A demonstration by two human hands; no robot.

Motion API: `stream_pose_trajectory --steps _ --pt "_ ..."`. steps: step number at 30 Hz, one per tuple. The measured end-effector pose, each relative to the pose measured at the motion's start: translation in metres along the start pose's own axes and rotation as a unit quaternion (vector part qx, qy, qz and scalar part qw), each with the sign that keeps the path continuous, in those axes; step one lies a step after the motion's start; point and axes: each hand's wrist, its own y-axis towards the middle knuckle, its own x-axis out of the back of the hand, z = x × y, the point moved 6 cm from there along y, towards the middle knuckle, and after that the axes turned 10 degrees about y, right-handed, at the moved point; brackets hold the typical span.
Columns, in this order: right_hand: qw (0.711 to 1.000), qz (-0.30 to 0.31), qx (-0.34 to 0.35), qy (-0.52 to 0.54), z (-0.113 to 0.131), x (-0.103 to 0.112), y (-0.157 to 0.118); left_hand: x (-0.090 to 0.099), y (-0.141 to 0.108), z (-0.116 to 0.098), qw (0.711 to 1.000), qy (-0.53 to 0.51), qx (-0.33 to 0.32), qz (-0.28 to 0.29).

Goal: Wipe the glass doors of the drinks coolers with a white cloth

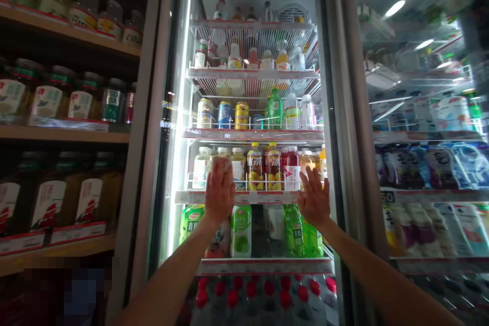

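Head camera view, and we're looking straight into a tall, metal-framed drinks fridge [338, 86] with white wire shelves, loaded with bottles, cans and packs. Two bare hands are up: the left hand [220, 188] (a bit blurred, this one) has its fingers extended, open, in front of a pale, light-capped bottle [222, 152]; the right hand [315, 198], fingers open and slightly apart, is in front of a clear bottle of pale orange drink [306, 159]. Nothing is gripped; whether either hand touches anything, I can't tell.

Both bottles stand on the fourth shelf down, upright, long axis vertical, caps pointing up. Between them, count two dark bottles with yellow caps [263, 165] and, beside those, one red-drink bottle with a white label [292, 169]. Up a shelf, one blue can [224, 114], one gold can [242, 115] and a green plastic bottle [275, 108]. Below the hands, green drink packs [241, 232] line up, and under those a crowd of red-capped clear bottles [251, 293], too dim for a sure count. Over on the left, wooden shelving [69, 134] carries five clear-lidded glass jars [84, 10] in its top full row.
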Motion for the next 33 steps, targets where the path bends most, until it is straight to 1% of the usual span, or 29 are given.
stream_pose_trajectory --steps 2,3,4,5,6,8,9,10,11,12,13,15,16,17,18,19,21,22,23,24,25,26,28,29,30,31,32,33 --pt "1.0 0.001 0.002 -0.001 -0.001 0.0 0.0 -0.007 -0.005 -0.032 0.994 -0.017 -0.099 0.042" --pt "1.0 0.0 0.003 -0.002 -0.001 0.0 0.0 -0.009 -0.007 -0.039 0.989 -0.02 -0.132 0.056" --pt "1.0 -0.002 0.006 -0.003 -0.001 0.0 0.0 -0.01 -0.007 -0.038 0.988 -0.018 -0.143 0.063" --pt "1.0 -0.004 0.008 -0.003 0.0 0.0 0.0 -0.01 -0.006 -0.027 0.99 -0.01 -0.123 0.062" --pt "1.0 -0.005 0.009 -0.003 0.0 0.0 0.0 -0.009 -0.003 -0.01 0.996 0.003 -0.074 0.052" --pt "1.0 -0.006 0.007 -0.005 0.0 0.0 -0.001 -0.002 0.002 0.03 0.998 0.033 0.056 0.014" --pt "1.0 -0.003 0.005 -0.006 0.0 -0.001 -0.001 0.001 0.003 0.044 0.993 0.043 0.106 -0.006" --pt "1.0 -0.001 0.003 -0.006 0.0 -0.001 -0.001 0.003 0.003 0.048 0.99 0.045 0.13 -0.017" --pt "1.0 -0.001 0.002 -0.006 -0.001 -0.001 -0.001 0.003 0.004 0.042 0.992 0.04 0.123 -0.017" --pt "1.0 -0.002 0.002 -0.004 -0.001 -0.001 -0.001 0.001 0.005 0.029 0.996 0.028 0.087 -0.005" --pt "1.0 -0.004 0.003 -0.001 -0.001 -0.001 -0.001 -0.002 0.005 0.01 0.999 0.014 0.034 0.012" --pt "1.0 -0.008 0.007 0.003 -0.001 -0.001 -0.001 -0.007 0.003 -0.025 0.996 -0.009 -0.079 0.048" --pt "1.0 -0.01 0.009 0.003 -0.001 0.0 -0.001 -0.008 0.001 -0.034 0.992 -0.012 -0.114 0.06" --pt "1.0 -0.011 0.01 0.002 -0.001 0.0 -0.001 -0.008 0.0 -0.033 0.99 -0.008 -0.124 0.065" --pt "1.0 -0.011 0.011 0.001 -0.001 0.0 -0.001 -0.007 0.001 -0.023 0.993 0.002 -0.102 0.064" --pt "1.0 -0.009 0.011 0.0 -0.001 0.0 -0.001 -0.005 0.002 -0.006 0.997 0.014 -0.056 0.056" --pt "1.0 -0.008 0.006 -0.001 0.0 0.0 -0.001 0.002 0.002 0.033 0.997 0.036 0.062 0.029" --pt "1.0 -0.009 0.003 -0.001 0.0 0.0 -0.001 0.005 0.001 0.047 0.993 0.041 0.108 0.014" --pt "1.0 -0.009 0.001 0.001 0.0 0.0 -0.001 0.007 -0.001 0.052 0.99 0.042 0.132 0.002" --pt "1.0 -0.011 -0.001 0.002 0.0 0.0 -0.001 0.007 -0.003 0.048 0.991 0.039 0.13 -0.003" --pt "1.0 -0.011 -0.002 0.004 0.0 0.0 -0.001 0.005 -0.005 0.035 0.994 0.034 0.103 -0.001" --pt "1.0 -0.011 -0.003 0.005 0.0 0.0 -0.001 0.002 -0.007 0.015 0.998 0.025 0.056 0.008" --pt "1.0 -0.007 -0.001 0.006 0.0 0.0 -0.001 -0.004 -0.016 -0.027 0.997 0.003 -0.063 0.035" --pt "1.0 -0.007 0.002 0.004 0.0 0.001 -0.001 -0.006 -0.021 -0.041 0.993 -0.003 -0.107 0.047" --pt "1.0 -0.006 0.005 0.002 0.0 0.001 -0.001 -0.006 -0.025 -0.046 0.99 -0.005 -0.131 0.055" --pt "1.0 -0.006 0.009 0.0 0.0 0.001 -0.001 -0.005 -0.029 -0.042 0.99 0.001 -0.13 0.056" --pt "1.0 -0.006 0.01 -0.001 0.0 0.001 -0.001 -0.003 -0.03 -0.029 0.993 0.012 -0.102 0.052" --pt "1.0 -0.005 0.009 -0.002 0.0 0.001 -0.001 0.001 -0.032 -0.01 0.997 0.026 -0.057 0.044"
